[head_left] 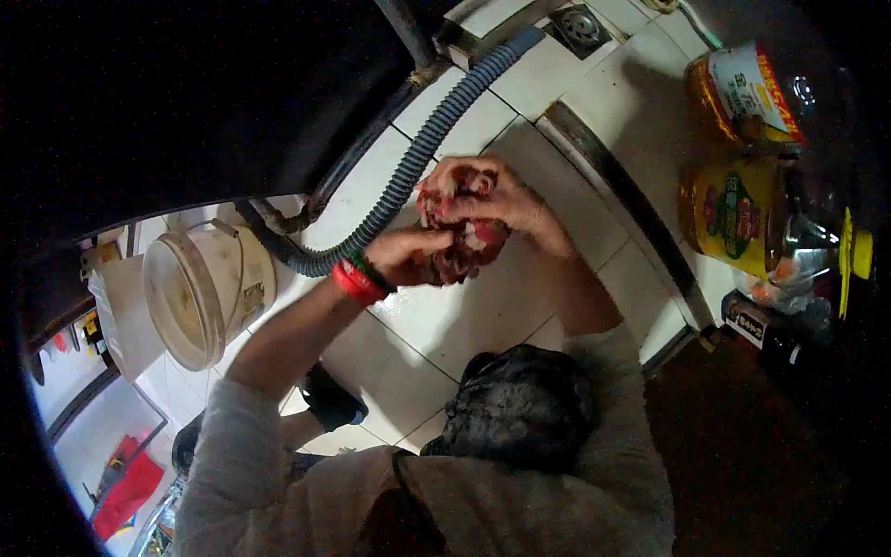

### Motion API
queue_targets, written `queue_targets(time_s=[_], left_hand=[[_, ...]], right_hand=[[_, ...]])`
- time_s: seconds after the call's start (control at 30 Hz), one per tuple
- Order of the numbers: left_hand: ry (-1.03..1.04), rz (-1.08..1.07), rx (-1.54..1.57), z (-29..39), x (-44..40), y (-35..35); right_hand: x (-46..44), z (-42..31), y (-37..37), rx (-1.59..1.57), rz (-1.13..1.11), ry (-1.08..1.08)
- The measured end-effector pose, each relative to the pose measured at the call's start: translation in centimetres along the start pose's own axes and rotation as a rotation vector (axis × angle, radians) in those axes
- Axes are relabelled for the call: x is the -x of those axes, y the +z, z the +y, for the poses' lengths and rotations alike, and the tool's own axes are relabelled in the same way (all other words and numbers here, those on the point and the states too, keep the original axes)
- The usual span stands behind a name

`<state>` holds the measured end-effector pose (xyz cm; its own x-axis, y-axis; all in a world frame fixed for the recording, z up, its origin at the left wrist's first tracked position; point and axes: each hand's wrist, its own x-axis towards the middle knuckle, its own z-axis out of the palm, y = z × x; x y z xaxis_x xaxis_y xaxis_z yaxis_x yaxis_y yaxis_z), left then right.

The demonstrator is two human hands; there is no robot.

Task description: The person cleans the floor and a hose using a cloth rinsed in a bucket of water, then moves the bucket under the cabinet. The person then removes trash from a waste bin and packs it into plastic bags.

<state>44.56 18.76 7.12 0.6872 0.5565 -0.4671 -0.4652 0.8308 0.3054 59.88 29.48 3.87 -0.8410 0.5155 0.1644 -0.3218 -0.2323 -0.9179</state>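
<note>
Left hand (401, 254) and right hand (513, 202) clasp meat (484, 239)
Fingers curl round it; cupping from below should catch loose bits

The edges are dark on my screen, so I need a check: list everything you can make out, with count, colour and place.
Pieces: count unclear, red and white, in both hands
Corrugated hose: one, grey, beyond the hands
Bucket: one, whitish, left
Floor drain: one, dark, top
Large containers: two, yellow and white-orange labels, right
Small box: one, dark, below the containers
Tiles: many, pale, floor
Red item: one, red, lower left
Crinkled item: one, black, between the forearms
Wristband: at least one, red, left wrist
Sleeves: two, greyish, bottom
Left hand: one, bare, centre
Right hand: one, bare, centre
</note>
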Motion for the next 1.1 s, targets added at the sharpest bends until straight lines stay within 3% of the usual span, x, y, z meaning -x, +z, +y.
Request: queue_targets(time_s=[0.03, 0.1, 0.17, 0.2, 0.27, 0.37, 0.43, 0.47, 0.5, 0.53, 0.57, 0.6, 0.67, 0.7, 0.77, 0.8, 0.87, 0.93, 0.97, 1.03, 1.07, 1.1], left_hand=[[-0.013, 0.071, -0.154, 1.2, -0.8, 0.6], [-0.033, 0.194, -0.426, 4.1, -2.8, 1.8], [-0.006, 0.285, -0.831, 8.1, -5.7, 3.4], [0.025, 0.321, -1.118, 10.0, -7.5, 4.2], [0.161, 0.336, -1.42, 13.5, -11.6, 4.7], [0.534, 0.188, -1.884, 18.0, -17.6, 3.5], [1.07, 0.2, -1.979, 19.5, -19.6, 5.0], [1.081, 0.188, -1.993, 20.5, -20.5, 5.0], [0.992, 0.237, -2.007, 21.5, -21.3, 4.5], [0.894, 0.289, -2.012, 21.6, -21.4, 4.7], [1.066, 0.175, -1.883, 21.3, -21.6, 4.6], [1.07, 0.172, -1.889, 21.5, -21.9, 5.0], [0.601, 0.441, -2.245, 22.3, -22.6, 5.3], [0.601, 0.444, -2.244, 21.7, -22.7, 4.9], [0.899, 0.743, -2.241, 19.2, -21.7, 4.9], [0.893, 0.739, -2.241, 18.4, -20.6, 5.1], [0.317, 0.192, -1.732, 17.1, -15.8, 6.4], [0.032, 0.218, -1.401, 15.9, -10.9, 5.7], [0.026, 0.225, -1.389, 15.2, -9.3, 4.6], [0.086, 0.391, -0.715, 13.2, -7.4, 1.5], [0.179, 0.46, -0.591, 12.5, -7.3, 0.0], [0.316, 0.639, -1.033, 13.1, -7.7, -5.2]], right_hand=[[-0.4, -3.3, 0.3, -0.014, 0.028, 0.159], [-1.4, -4.0, -1.4, 0.34, 0.279, 0.19], [-2.4, -5.5, -4.2, 0.265, 0.476, 0.183], [-3.3, -5.7, -7.0, 0.241, 0.516, 0.291], [-5.6, -3.6, -15.1, 0.376, 0.664, 0.209], [-7.0, -7.8, -15.6, 0.478, 0.852, 0.318], [-7.9, -12.3, -15.3, 0.572, 1.05, 0.439], [-8.2, -13.6, -15.7, 0.618, 1.147, 0.495], [-9.0, -11.2, -19.0, 0.675, 1.175, 0.327], [-9.0, -11.5, -19.3, 0.674, 1.18, 0.316], [-9.0, -11.5, -19.5, 0.699, 1.205, 0.331], [-9.0, -11.7, -19.8, 0.727, 1.233, 0.345], [-9.2, -11.5, -20.8, 0.724, 1.178, 0.38], [-9.3, -11.1, -21.2, 0.699, 1.206, 0.403], [-8.8, -10.1, -20.5, 0.673, 1.232, 0.43], [-7.7, -9.3, -19.2, 0.52, 1.118, 0.249], [-5.1, -7.8, -16.8, 0.343, 0.952, 0.016], [-2.3, -8.0, -12.6, 0.269, 0.915, -0.082], [-0.1, -8.8, -9.1, 0.214, 0.937, -0.112], [4.0, -7.1, -6.7, 0.189, 0.953, -0.048], [5.9, -5.9, -5.8, 0.348, 0.979, 0.092], [7.5, -4.0, -5.5, 0.511, 0.999, 0.232]])
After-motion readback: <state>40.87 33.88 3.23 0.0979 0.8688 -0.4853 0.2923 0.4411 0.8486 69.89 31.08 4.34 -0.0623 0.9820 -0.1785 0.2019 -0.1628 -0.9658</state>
